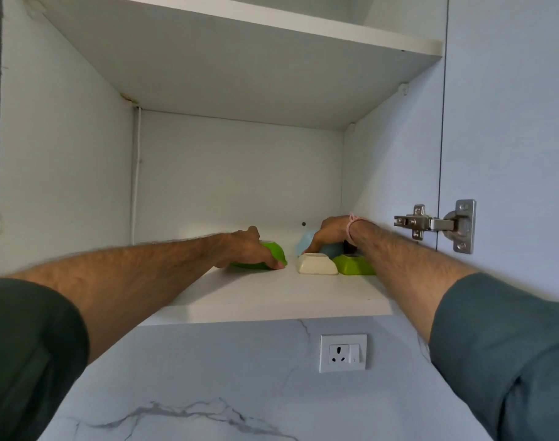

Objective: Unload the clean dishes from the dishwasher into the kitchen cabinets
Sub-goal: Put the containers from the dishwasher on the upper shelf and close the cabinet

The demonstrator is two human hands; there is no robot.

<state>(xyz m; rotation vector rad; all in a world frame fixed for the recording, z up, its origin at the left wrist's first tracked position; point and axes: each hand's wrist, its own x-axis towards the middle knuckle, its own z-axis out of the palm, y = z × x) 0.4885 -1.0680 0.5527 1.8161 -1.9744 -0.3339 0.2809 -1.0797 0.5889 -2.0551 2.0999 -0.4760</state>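
Open wall cabinet [65,173], and both arms are reaching onto its lower shelf [272,300]. The left hand [246,246] is gripping a round green bowl [275,253] left of centre. The right hand [330,232] is curling over a blue bowl [333,249] farther right. A cream square dish [318,264] and a green square dish [353,265] are already sitting in front. The dishwasher isn't showing, so what's left is unclear.

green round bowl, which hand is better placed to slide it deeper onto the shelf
Left. The left hand grips the green round bowl; the right hand is busy on the blue bowl.
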